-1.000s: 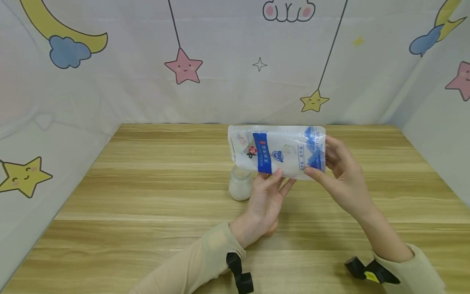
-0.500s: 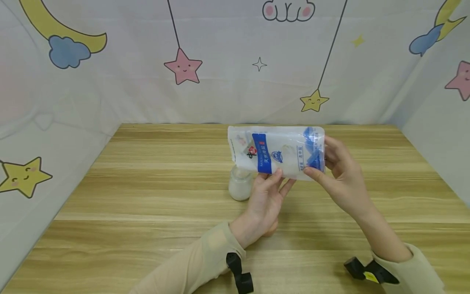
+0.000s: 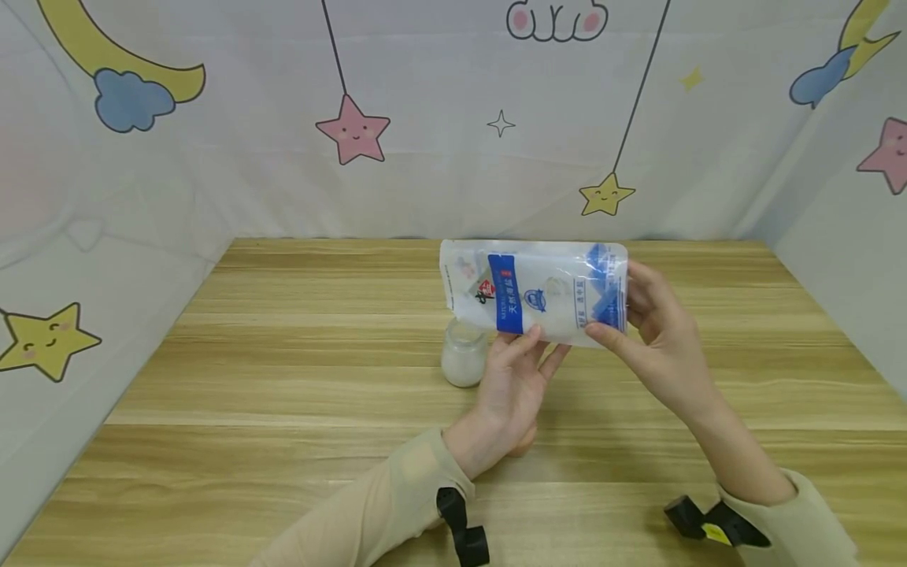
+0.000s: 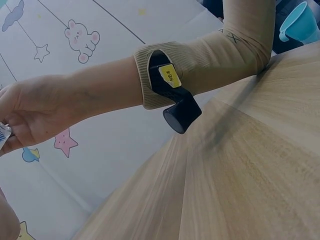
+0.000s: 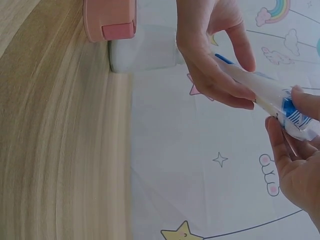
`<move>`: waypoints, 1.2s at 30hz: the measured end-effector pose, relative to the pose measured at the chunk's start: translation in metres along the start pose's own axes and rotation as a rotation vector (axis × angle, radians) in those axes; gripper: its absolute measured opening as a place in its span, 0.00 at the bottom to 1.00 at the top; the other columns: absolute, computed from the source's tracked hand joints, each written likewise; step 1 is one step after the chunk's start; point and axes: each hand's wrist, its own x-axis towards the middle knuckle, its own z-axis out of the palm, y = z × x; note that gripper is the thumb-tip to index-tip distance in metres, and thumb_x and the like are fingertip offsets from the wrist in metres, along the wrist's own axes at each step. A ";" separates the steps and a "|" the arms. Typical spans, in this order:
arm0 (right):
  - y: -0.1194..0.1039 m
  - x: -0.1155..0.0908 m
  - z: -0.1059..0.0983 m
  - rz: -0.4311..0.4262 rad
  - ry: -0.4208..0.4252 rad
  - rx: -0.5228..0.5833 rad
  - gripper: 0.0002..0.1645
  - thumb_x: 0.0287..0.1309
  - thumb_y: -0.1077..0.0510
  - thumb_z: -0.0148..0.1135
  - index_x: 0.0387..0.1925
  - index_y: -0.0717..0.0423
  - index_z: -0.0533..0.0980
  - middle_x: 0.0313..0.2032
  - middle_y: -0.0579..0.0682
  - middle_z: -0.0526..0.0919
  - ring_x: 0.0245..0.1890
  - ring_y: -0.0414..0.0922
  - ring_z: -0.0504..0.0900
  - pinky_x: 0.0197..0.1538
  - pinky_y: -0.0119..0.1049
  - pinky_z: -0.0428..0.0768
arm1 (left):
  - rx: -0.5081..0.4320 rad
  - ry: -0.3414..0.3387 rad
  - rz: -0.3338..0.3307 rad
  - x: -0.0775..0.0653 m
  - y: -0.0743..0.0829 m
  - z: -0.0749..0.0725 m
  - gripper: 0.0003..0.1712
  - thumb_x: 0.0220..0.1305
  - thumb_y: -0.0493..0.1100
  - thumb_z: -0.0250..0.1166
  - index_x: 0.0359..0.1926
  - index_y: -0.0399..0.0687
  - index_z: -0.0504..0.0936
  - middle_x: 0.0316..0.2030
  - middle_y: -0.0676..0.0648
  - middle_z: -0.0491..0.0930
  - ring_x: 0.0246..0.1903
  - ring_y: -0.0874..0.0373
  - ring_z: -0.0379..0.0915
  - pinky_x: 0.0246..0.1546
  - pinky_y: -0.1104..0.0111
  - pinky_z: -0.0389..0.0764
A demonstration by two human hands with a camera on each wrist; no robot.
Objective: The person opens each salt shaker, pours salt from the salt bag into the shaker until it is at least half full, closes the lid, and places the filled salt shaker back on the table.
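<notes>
Both hands hold a white-and-blue salt bag (image 3: 549, 295) sideways above the table. The left hand (image 3: 510, 386) grips its lower edge near the middle, thumb in front and fingers behind. At the bag's blue right end, the right hand (image 3: 666, 346) pinches with thumb in front, its other fingers partly hidden behind. The bag's left end overlaps the mouth of a small glass jar (image 3: 464, 362) with white contents. In the right wrist view both the left hand (image 5: 215, 60) and the right hand (image 5: 295, 175) grip the bag (image 5: 270, 95).
A pink object with a square tab (image 5: 117, 31) stands beside the glass jar (image 5: 145, 47) in the right wrist view. A turquoise cup (image 4: 302, 25) shows beyond the table edge. The wooden table (image 3: 283, 339) meets a printed curtain (image 3: 425, 189) at the back.
The salt bag's left end shifts very slightly up. Both hands keep their grip and otherwise stay in place; the jar has not moved.
</notes>
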 end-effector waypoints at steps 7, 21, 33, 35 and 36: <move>0.001 0.000 0.000 -0.011 0.002 0.003 0.40 0.50 0.79 0.62 0.66 0.65 0.61 0.54 0.40 0.79 0.51 0.35 0.80 0.51 0.21 0.79 | 0.018 -0.004 0.008 0.000 0.000 0.000 0.27 0.66 0.33 0.53 0.64 0.55 0.66 0.60 0.53 0.73 0.55 0.60 0.73 0.67 0.58 0.70; 0.001 -0.001 0.001 -0.009 0.020 -0.055 0.40 0.49 0.80 0.62 0.65 0.66 0.62 0.51 0.36 0.80 0.48 0.33 0.81 0.49 0.20 0.80 | 0.024 0.000 -0.007 0.000 0.000 -0.001 0.25 0.69 0.34 0.52 0.64 0.54 0.66 0.60 0.53 0.73 0.56 0.61 0.72 0.67 0.59 0.71; 0.002 -0.001 0.002 -0.009 0.018 -0.042 0.41 0.50 0.79 0.62 0.66 0.64 0.61 0.53 0.37 0.79 0.49 0.34 0.81 0.50 0.20 0.80 | 0.027 0.004 0.004 0.001 0.000 0.000 0.26 0.69 0.34 0.52 0.65 0.54 0.65 0.62 0.51 0.72 0.57 0.60 0.72 0.67 0.58 0.70; 0.002 -0.001 0.002 -0.008 0.016 -0.041 0.41 0.50 0.79 0.62 0.66 0.64 0.61 0.54 0.38 0.79 0.50 0.34 0.81 0.50 0.20 0.80 | 0.025 0.007 0.006 0.001 0.000 0.000 0.26 0.68 0.34 0.53 0.65 0.54 0.65 0.62 0.51 0.72 0.57 0.60 0.72 0.67 0.58 0.70; 0.003 -0.001 0.001 -0.007 0.014 -0.037 0.41 0.50 0.79 0.62 0.66 0.64 0.61 0.54 0.38 0.79 0.50 0.34 0.80 0.50 0.20 0.80 | 0.024 0.008 0.006 0.001 0.000 0.000 0.26 0.68 0.34 0.53 0.65 0.54 0.65 0.62 0.51 0.72 0.57 0.60 0.72 0.67 0.58 0.70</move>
